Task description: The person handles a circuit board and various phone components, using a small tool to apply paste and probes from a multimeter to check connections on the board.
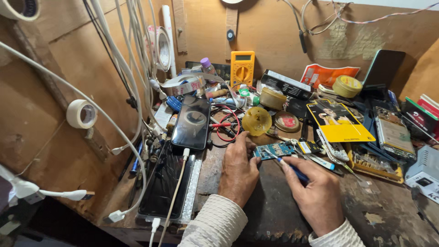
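The workbench (274,215) was a dark, worn wooden top boxed in by brown board walls, crowded along its back with tools, tape rolls and phone parts, and white cables (132,68) hung down the left wall. Two phones lay to the left of the hands: a large dark one (164,183) flat near the front edge with a white charging lead plugged in, and a smaller one (191,122) resting just beyond it, its glass reflecting the room. A yellow multimeter (242,67) leaned against the back wall, and a yellow card pack (340,121) lay to the right among opened phone frames. The left hand (238,171) rested palm down on the bench, its fingers curled and pressing on the left end of a small blue circuit board (275,150), which lay flat at the middle of the bench, just beyond both hands. The right hand (318,196) was closed in a pen grip round a blue-handled screwdriver (292,170), its thin metal tip reaching the board's near edge. The step in hand looked like close work on the board, steadied by one hand and probed or unscrewed by the other. Going on would call for a firm hold on the board and small, light, well-aimed movements of the tip, since the parts were tiny and loose clutter lay close by.
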